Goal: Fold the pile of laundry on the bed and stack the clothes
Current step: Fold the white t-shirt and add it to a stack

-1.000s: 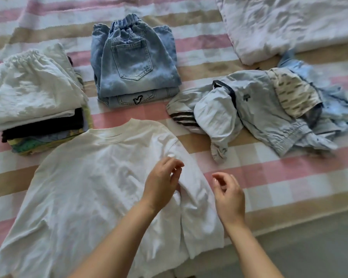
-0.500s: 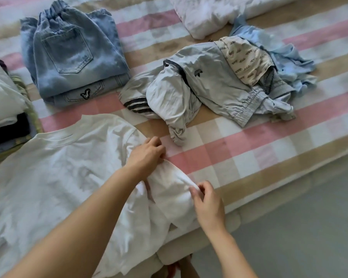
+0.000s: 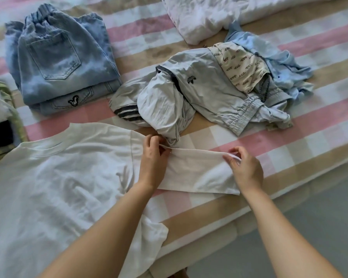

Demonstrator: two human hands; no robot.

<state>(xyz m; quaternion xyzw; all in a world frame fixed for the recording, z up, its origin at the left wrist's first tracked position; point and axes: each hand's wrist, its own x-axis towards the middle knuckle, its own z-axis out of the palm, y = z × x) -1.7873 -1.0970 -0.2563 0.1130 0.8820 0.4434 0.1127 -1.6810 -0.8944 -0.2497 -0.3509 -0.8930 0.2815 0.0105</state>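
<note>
**Item:** white T-shirt [image 3: 58, 187], spread flat on the near part of the bed [image 3: 289, 137] with the collar turned away from the person. One sleeve [image 3: 199, 173] is drawn out sideways toward the bed's edge.

**Hands:** the upper edge of the sleeve is pinched near the shoulder seam by the left hand [image 3: 154, 157]. The cuff hem is pinched between thumb and fingers by the right hand [image 3: 245, 171]. The cloth between them is held nearly taut.

**Step in hand (judged):** the sleeve is being straightened so that it can be folded in over the body.

**Handling notes:**
- Even tension should be kept between the two pinches.
- The fold is best made along the shoulder seam.
- The cuff should be laid square on the chest, not skewed.
- The creases on the chest, and the bunched lower corner near the bed's edge, are best smoothed before the fold is pressed.

**Also present:**
- folded jeans [image 3: 58, 63], stacked beyond the collar
- unfolded pile [image 3: 219, 87] of pale garments, just beyond the sleeve and yet to be done
- finished stack [image 3: 0, 121], partly cut off at the left edge
- white duvet [image 3: 229, 13] at the far side
</note>
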